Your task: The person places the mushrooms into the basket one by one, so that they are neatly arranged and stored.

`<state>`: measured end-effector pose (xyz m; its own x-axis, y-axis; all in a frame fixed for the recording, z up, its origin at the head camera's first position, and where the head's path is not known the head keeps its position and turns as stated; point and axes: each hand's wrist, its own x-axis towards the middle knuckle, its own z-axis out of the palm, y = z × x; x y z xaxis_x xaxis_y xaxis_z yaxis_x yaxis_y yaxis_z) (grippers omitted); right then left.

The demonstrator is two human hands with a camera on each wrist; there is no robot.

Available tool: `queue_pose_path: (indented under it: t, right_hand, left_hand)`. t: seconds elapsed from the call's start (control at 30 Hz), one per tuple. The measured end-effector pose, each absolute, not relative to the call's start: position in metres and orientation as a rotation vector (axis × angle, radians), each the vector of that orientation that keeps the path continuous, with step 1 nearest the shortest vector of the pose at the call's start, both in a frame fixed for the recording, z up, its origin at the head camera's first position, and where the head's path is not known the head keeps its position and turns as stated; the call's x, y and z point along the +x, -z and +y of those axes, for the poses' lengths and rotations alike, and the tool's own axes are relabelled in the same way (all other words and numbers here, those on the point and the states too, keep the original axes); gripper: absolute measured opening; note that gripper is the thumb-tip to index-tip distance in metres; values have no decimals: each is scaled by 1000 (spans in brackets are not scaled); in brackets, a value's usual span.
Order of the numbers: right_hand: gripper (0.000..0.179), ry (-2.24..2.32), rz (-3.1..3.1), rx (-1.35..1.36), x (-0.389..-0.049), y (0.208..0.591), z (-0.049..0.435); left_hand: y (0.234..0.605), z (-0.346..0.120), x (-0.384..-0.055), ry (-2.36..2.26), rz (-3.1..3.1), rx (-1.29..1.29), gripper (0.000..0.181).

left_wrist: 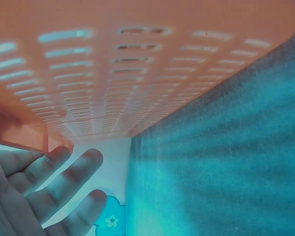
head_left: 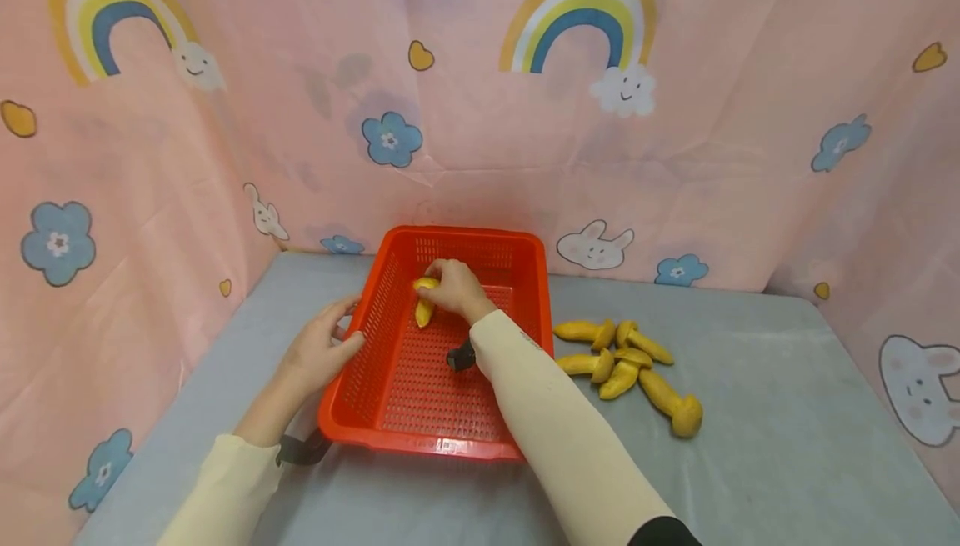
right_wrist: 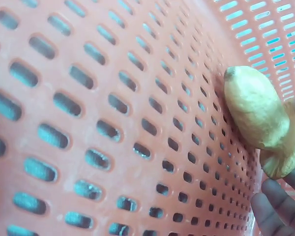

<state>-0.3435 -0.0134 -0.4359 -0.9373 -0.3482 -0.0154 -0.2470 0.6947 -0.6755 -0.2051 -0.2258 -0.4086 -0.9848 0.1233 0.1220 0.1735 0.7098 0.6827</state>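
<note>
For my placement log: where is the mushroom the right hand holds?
In the head view, the mushroom is inside the red basket, toward its far left corner, in the right hand.

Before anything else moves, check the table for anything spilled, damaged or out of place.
Nothing stands out: the red basket stands upright, the right hand holds one yellow mushroom inside it, and five more mushrooms lie beside the basket.

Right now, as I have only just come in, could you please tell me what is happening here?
A person's right hand holds a yellow mushroom inside the red basket. The left hand is at the basket's left side, its fingers not curled round anything. Five more mushrooms lie on the grey table, right of the basket.
</note>
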Motion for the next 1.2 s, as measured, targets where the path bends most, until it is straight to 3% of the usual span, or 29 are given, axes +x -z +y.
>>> queue_pose_path:
  t: [0.67,1.2]
  right_hand:
    - [42,1269,2683,-379,-337,417,-16]
    - [39,1511,2615,-370,-320,354,-8]
  left_hand:
    - [409,-226,-203,1183,-2855,-240,58]
    - [411,-224,-206,1189,-2876,-204,59]
